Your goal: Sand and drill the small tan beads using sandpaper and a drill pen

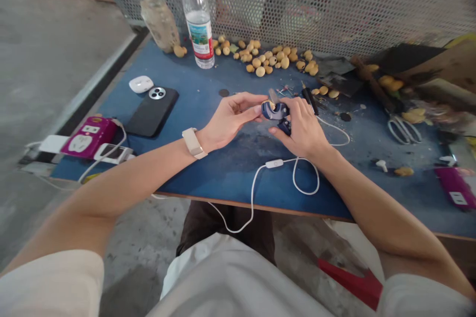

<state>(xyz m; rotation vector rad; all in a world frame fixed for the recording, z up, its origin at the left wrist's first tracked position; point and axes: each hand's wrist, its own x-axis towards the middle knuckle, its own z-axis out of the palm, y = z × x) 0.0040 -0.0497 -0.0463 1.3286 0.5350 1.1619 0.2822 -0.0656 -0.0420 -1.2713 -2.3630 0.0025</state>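
Observation:
My right hand [303, 126] is wrapped round a dark blue hand tool [274, 110] with a grey metal part, held just above the table. The tool's exact kind does not show. A small yellowish piece [272, 104] sits in the tool's curved opening. My left hand [236, 118], with a light band on its wrist, has thumb and fingers pinched together at the tool's left side. What lies between those fingertips is hidden. Behind the right hand lies a black pen-like tool [309, 100] with a thin tip, a white cable near it.
Several round yellow-brown fruits [260, 62] lie along the back, beside a water bottle [201, 34]. A phone [153, 111] and a purple power socket [89, 137] are at left. Scissors [404, 130] lie right. A white cable [253, 193] loops over the table's front edge.

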